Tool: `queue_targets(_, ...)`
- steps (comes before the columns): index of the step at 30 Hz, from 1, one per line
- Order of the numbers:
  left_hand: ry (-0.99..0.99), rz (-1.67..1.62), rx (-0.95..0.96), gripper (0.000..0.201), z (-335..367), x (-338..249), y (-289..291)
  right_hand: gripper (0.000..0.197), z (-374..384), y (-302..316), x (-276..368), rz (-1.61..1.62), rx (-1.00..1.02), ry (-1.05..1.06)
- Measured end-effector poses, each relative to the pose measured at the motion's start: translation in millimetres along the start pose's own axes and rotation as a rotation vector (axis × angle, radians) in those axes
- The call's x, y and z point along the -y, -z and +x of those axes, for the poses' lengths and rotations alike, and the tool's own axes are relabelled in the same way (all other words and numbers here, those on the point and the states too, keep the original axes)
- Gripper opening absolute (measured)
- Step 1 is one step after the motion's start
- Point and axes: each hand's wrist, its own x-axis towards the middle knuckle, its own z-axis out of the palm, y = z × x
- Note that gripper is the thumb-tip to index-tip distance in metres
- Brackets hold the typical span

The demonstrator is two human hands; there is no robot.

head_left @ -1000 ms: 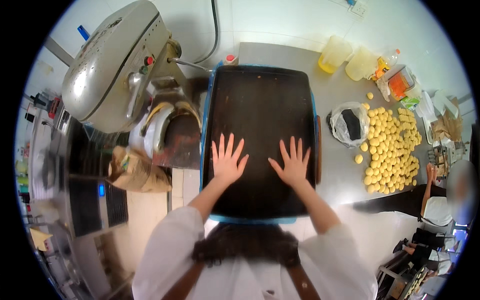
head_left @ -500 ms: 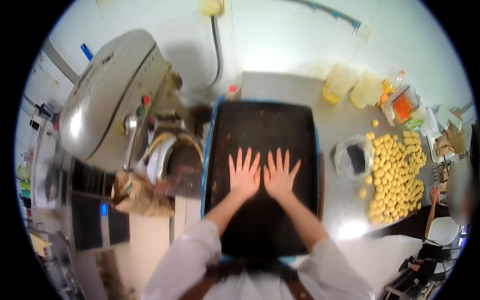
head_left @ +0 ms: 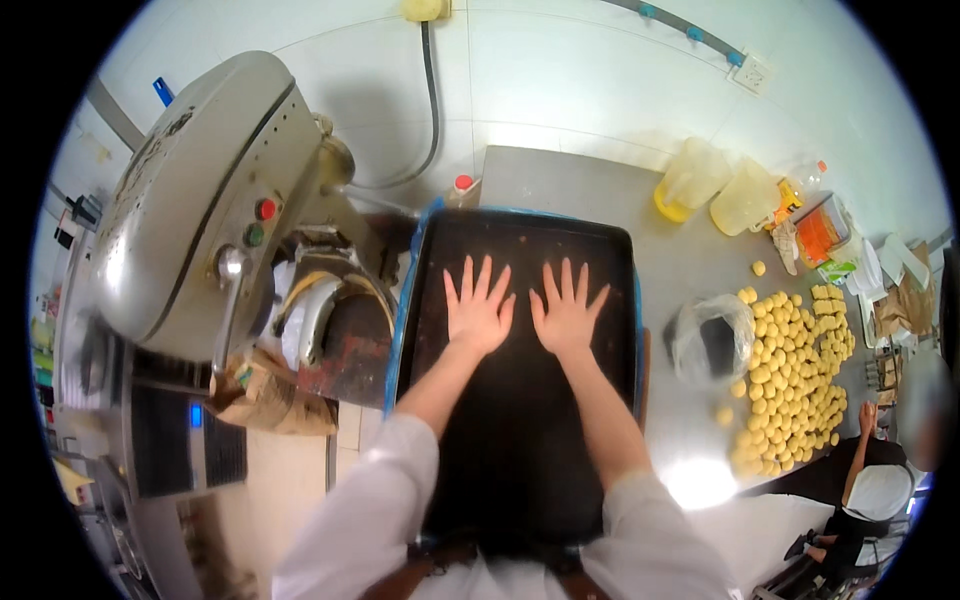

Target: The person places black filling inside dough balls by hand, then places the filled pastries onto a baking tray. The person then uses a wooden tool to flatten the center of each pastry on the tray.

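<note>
My left hand (head_left: 479,309) lies flat with its fingers spread, palm down, on a large dark baking tray (head_left: 500,450). Beside it, a short gap to the right, my right hand (head_left: 567,314) rests the same way on the tray. Neither hand holds anything. Blue plastic (head_left: 403,330) shows along the tray's edges. The tray's near end lies between my forearms, close to my body.
To the left stands a big grey mixer (head_left: 200,200), with a brown paper bag (head_left: 275,395) below. The steel table (head_left: 690,270) at right bears many yellow dough balls (head_left: 785,380), a plastic-lined container (head_left: 712,340) and yellowish jugs (head_left: 692,180). Another person (head_left: 875,480) is at far right.
Both hands have slid away from my body along the tray and moved farther apart from each other. Their fingers are still spread.
</note>
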Motion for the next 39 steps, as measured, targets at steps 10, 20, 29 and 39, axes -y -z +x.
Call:
queue_targets(10, 0.115, -0.002, -0.145, 0.051, 56, 40, 3, 0.066, 53, 14, -26, 0.081, -0.112, 0.045)
queue_targets(20, 0.117, 0.074, 0.065, 0.056, 52, 67, -38, 0.064, 48, -20, -47, 0.026, 0.093, -0.04)
queue_targets(29, -0.004, 0.023, 0.057, 0.056, 78, 8, -53, 0.059, 74, -40, -8, 0.174, -0.058, 0.196)
queue_targets(39, 0.205, 0.017, -0.041, 0.056, 65, 44, 10, 0.054, 74, 39, -31, 0.142, -0.193, 0.056)
